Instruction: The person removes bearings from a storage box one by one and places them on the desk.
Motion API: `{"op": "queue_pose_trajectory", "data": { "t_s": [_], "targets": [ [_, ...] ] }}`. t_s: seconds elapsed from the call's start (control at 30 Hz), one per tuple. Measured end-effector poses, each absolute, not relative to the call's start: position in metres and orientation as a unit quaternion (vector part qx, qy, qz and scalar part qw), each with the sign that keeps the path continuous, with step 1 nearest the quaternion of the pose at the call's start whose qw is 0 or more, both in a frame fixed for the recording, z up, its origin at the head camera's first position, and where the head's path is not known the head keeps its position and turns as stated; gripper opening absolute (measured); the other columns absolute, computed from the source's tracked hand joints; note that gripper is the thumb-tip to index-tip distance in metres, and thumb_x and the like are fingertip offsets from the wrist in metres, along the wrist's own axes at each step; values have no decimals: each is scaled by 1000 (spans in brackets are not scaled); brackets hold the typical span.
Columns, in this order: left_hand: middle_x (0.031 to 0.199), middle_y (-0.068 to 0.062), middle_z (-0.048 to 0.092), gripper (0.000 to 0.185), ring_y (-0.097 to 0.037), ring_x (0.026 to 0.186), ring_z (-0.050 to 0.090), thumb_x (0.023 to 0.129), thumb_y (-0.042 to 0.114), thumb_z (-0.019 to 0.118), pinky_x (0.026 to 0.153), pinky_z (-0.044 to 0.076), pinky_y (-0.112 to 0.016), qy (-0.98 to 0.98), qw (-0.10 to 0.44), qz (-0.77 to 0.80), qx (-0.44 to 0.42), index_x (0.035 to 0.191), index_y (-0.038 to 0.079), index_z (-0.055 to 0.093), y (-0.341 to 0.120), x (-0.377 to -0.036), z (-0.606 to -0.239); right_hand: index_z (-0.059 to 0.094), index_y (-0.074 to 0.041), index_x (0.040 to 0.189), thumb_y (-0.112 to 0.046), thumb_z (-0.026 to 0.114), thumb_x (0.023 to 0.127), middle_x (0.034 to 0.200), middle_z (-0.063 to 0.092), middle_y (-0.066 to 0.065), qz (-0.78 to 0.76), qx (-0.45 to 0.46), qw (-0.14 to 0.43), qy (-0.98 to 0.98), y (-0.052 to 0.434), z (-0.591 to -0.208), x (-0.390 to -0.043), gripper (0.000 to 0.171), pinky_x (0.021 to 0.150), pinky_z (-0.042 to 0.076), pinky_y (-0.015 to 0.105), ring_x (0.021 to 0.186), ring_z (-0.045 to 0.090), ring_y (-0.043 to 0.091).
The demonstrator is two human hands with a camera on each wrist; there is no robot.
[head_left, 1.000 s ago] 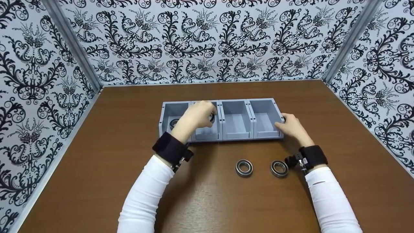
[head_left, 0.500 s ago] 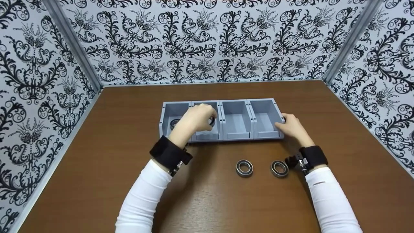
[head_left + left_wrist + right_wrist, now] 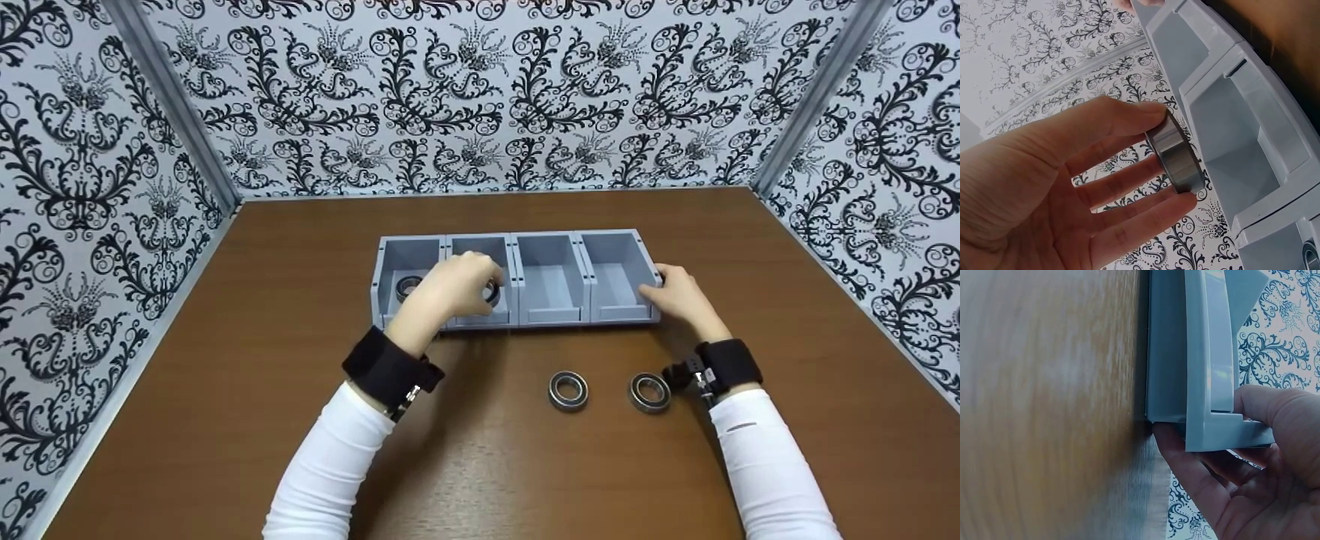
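One steel bearing (image 3: 1178, 160) pinched between thumb and fingers (image 3: 1145, 225) of the left hand (image 3: 454, 289), now slightly nearer six o'clock, over the second compartment (image 3: 491, 318) from the left; apparently not yet released. Shiny outer band, dark side edge, tilted. At nine o'clock, a seated bearing (image 3: 400, 291) in the first compartment (image 3: 409, 255); at five and four, a near bearing (image 3: 552, 393) and a far bearing (image 3: 634, 394) on the table (image 3: 187, 375). At three, right hand (image 3: 679, 296) gripping the grey bin row (image 3: 555, 315) by its end.

Head view high, facing forward-down; wrist views close, facing past hands (image 3: 1050, 185) (image 3: 1275, 489) to shared bin row (image 3: 551, 315).
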State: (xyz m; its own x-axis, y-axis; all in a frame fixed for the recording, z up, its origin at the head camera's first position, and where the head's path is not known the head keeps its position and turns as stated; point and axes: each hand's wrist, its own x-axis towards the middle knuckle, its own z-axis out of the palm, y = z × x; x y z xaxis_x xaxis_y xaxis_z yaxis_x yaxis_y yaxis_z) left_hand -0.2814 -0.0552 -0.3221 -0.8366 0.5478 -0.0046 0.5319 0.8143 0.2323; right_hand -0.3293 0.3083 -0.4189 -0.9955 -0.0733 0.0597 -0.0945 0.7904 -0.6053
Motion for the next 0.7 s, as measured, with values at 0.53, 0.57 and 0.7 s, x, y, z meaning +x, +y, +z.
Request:
{"op": "queue_pose_trajectory", "data": {
  "t_s": [0.53, 0.57, 0.7],
  "targets": [
    [120, -10, 75, 34, -33, 112, 71, 82, 3, 73, 92, 58, -49, 940, 30, 121, 316, 114, 10, 77, -57, -265, -323, 59, 13, 130, -10, 58, 91, 114, 70, 33, 328, 53, 22, -943, 307, -415, -327, 45, 72, 48, 24, 87, 67, 23],
    [120, -10, 75, 35, -34, 112, 71, 82, 3, 73, 93, 58, -48, 941, 32, 120, 316, 116, 10, 77, -58, -264, -323, 59, 13, 130, -10, 58, 91, 114, 70, 33, 327, 53, 21, -943, 307, -415, -327, 45, 72, 48, 23, 87, 67, 22],
    [120, -11, 76, 39, -33, 112, 71, 81, 1, 73, 95, 58, -47, 939, 36, 121, 320, 119, 9, 75, -59, -262, -324, 59, 13, 130, -10, 58, 91, 113, 70, 33, 328, 53, 22, -943, 307, -416, -327, 45, 72, 48, 23, 86, 66, 21]
  ]
}}
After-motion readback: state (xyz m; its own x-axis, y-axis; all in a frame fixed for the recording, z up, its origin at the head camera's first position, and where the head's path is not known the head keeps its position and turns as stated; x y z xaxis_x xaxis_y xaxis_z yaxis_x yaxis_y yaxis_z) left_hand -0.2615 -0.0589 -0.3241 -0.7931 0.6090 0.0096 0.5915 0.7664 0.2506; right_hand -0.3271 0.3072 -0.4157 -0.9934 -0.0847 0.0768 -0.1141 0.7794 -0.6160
